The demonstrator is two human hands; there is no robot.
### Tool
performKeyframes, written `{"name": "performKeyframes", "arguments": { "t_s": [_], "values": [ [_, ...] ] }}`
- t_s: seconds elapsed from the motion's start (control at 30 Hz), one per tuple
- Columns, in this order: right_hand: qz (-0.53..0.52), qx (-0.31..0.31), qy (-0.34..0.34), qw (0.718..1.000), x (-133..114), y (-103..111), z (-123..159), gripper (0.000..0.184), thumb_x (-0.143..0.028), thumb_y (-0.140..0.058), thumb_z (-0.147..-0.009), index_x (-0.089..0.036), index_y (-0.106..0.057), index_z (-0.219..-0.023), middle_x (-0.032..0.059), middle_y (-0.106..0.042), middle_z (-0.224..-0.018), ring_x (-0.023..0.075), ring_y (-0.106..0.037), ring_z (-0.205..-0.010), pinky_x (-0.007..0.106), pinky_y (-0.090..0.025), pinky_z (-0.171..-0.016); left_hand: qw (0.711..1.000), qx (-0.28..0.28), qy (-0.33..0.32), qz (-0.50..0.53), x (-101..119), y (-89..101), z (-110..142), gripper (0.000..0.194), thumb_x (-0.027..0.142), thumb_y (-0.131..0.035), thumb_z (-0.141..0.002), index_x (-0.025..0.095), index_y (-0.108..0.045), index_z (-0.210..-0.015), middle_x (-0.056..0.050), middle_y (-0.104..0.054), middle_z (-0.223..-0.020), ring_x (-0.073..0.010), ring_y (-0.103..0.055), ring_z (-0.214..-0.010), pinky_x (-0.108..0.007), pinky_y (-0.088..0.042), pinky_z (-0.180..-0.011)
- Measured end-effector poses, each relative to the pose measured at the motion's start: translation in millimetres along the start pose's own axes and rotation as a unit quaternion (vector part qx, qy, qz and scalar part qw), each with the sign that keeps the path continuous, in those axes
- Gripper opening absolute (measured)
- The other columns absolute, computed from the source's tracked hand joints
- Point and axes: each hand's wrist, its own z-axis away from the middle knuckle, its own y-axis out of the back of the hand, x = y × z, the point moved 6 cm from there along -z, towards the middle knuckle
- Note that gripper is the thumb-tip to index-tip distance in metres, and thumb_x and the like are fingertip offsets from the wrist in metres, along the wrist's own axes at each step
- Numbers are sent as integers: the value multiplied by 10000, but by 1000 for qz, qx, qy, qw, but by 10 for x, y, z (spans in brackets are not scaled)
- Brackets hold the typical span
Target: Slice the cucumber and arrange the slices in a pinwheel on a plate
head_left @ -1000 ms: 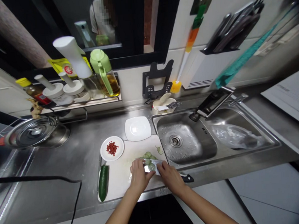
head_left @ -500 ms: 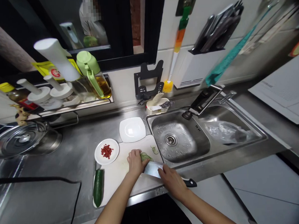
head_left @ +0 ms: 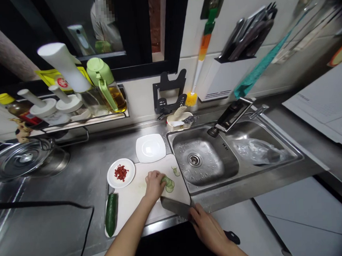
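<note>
On the white cutting board (head_left: 131, 208), my left hand (head_left: 154, 186) is closed over the near end of a fanned row of cucumber slices (head_left: 169, 184); its fingers partly hide what they grip. My right hand (head_left: 207, 224) grips a kitchen knife (head_left: 175, 207) by its black handle. The wide blade is over the board's front edge, a short way from the slices. A few thin cucumber peelings or slices (head_left: 176, 171) lie at the board's upper right. Along the left edge rests a cut length of dark green cucumber (head_left: 111, 215).
A white plate of chopped red pieces (head_left: 121, 183) overlaps the board's upper left corner. Behind the board is a white square dish (head_left: 150, 148). The steel sink (head_left: 209, 166) adjoins on the right. A lidded pot (head_left: 51, 165) stands left, and a black cable (head_left: 63, 204) crosses the counter.
My right hand has drawn the knife back toward me and to the right, away from the slices. More of the cucumber slices now show. My left hand has hardly moved.
</note>
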Motion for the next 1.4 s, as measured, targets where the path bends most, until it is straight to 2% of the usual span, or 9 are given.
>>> {"name": "performKeyframes", "arguments": {
  "t_s": [0.23,0.33,0.47,0.57,0.73,0.87,1.03,1.17,1.4],
  "values": [
    [-66,-21,4,998,-64,-33,7,338,-45,-441,-761,-221,-520,-1038,65,-515,-1101,153,-577,-862,244,-412,-744,996,28,18,83,0,58,20,58,177,-575,-734,199,-626,-754,-21,-616,-808,-188,-518,-879,-308,-369,-773],
    [-102,-6,14,995,-106,-22,-29,311,-46,-439,-760,-211,-535,-1005,64,-528,-1071,156,-556,-931,240,-404,-809,982,31,48,181,-185,144,118,83,225,-538,-760,187,-609,-740,21,-590,-665,-121,-521,-648,-235,-379,-629],
    [-123,0,19,992,-178,-50,-125,248,-54,-404,-797,-200,-545,-940,62,-548,-1006,153,-549,-906,243,-401,-823,969,39,95,226,-573,312,333,181,284,-511,-766,176,-649,-812,24,-616,-658,-110,-536,-603,-217,-390,-590],
    [-121,-4,14,993,-238,-98,-221,228,-65,-397,-819,-189,-548,-937,73,-558,-1001,155,-554,-890,246,-402,-816,979,-14,56,194,-691,405,406,198,231,-489,-765,173,-674,-803,1,-658,-701,-129,-578,-666,-231,-420,-650],
    [-78,-23,3,997,-341,-175,-363,265,-70,-380,-834,-176,-546,-1012,85,-584,-1009,164,-569,-921,251,-395,-824,987,-96,-60,118,-582,483,296,264,139,-450,-772,191,-700,-838,-50,-698,-861,-176,-600,-871,-284,-435,-825],
    [-43,-42,-4,998,-389,-184,-414,296,-72,-356,-847,-166,-546,-1054,94,-611,-1012,172,-582,-948,252,-396,-812,992,-14,-71,99,-583,475,315,295,178,-458,-815,198,-662,-1027,-78,-672,-1016,-197,-574,-979,-336,-426,-903],
    [-27,-74,-1,997,-473,-174,-456,322,-75,-341,-865,-164,-526,-1113,91,-652,-980,179,-616,-912,249,-408,-749,980,166,97,57,-817,304,722,292,289,-532,-808,183,-608,-1070,-91,-632,-1018,-240,-542,-989,-398,-425,-894],
    [38,-70,12,997,-644,-136,-513,451,-28,-325,-836,-141,-457,-1253,116,-650,-1024,206,-615,-932,271,-413,-743,968,193,155,36,-846,148,899,311,311,-549,-799,174,-601,-1073,-99,-609,-1011,-256,-522,-1002,-406,-420,-865],
    [98,-72,49,991,-905,-88,-582,518,13,-307,-807,-123,-429,-1292,144,-646,-997,211,-613,-924,273,-420,-749,961,184,198,60,-852,127,857,285,266,-559,-778,212,-619,-1051,-80,-596,-1015,-246,-520,-1007,-398,-403,-849]
  ]
}}
